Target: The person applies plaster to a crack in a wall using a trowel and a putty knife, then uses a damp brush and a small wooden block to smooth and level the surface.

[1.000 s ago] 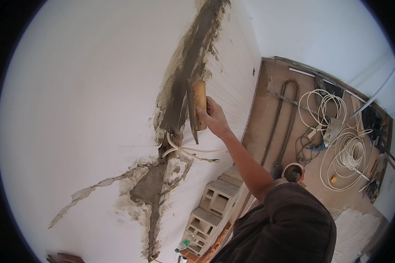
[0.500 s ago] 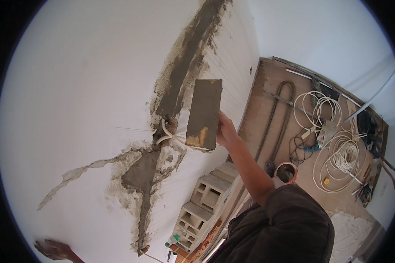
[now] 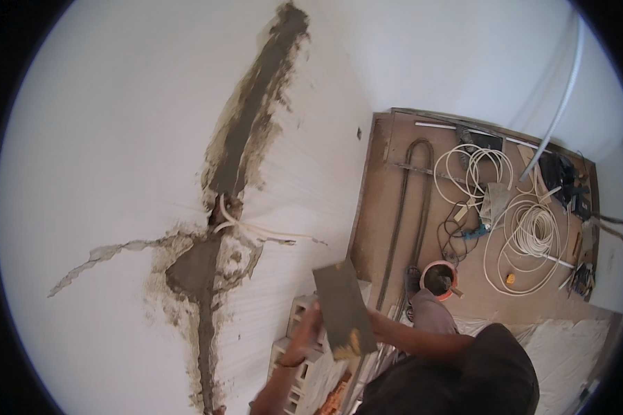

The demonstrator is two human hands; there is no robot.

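Note:
My right hand (image 3: pixel 381 328) grips a rectangular plastering float (image 3: pixel 344 304) from behind; most of its fingers are hidden by the board. The float's grey-smeared face is turned up toward me, with a yellowish patch near its lower end. Along the float's left edge is my left hand (image 3: pixel 306 337), blurred, its fingers partly behind the board, so I cannot tell whether it grips it. On the white wall to the left runs a long band of grey mortar (image 3: pixel 246 131). Pale cables (image 3: pixel 227 218) stick out of a hole between it and a wider mortar patch (image 3: pixel 195 270).
Hollow blocks (image 3: pixel 282 353) stand against the wall below my hands. An orange-rimmed bucket (image 3: pixel 452 268) with grey contents and a tool sits by my foot. Coiled white cable (image 3: pixel 536 232), a bent dark pipe (image 3: pixel 401 200), a blue tool (image 3: pixel 475 233) and dark bags (image 3: pixel 557 173) lie on the floor.
The float has come down and away from the wall in my right hand. My left hand has left the wall at lower left and come beside the float. The whole view has shifted.

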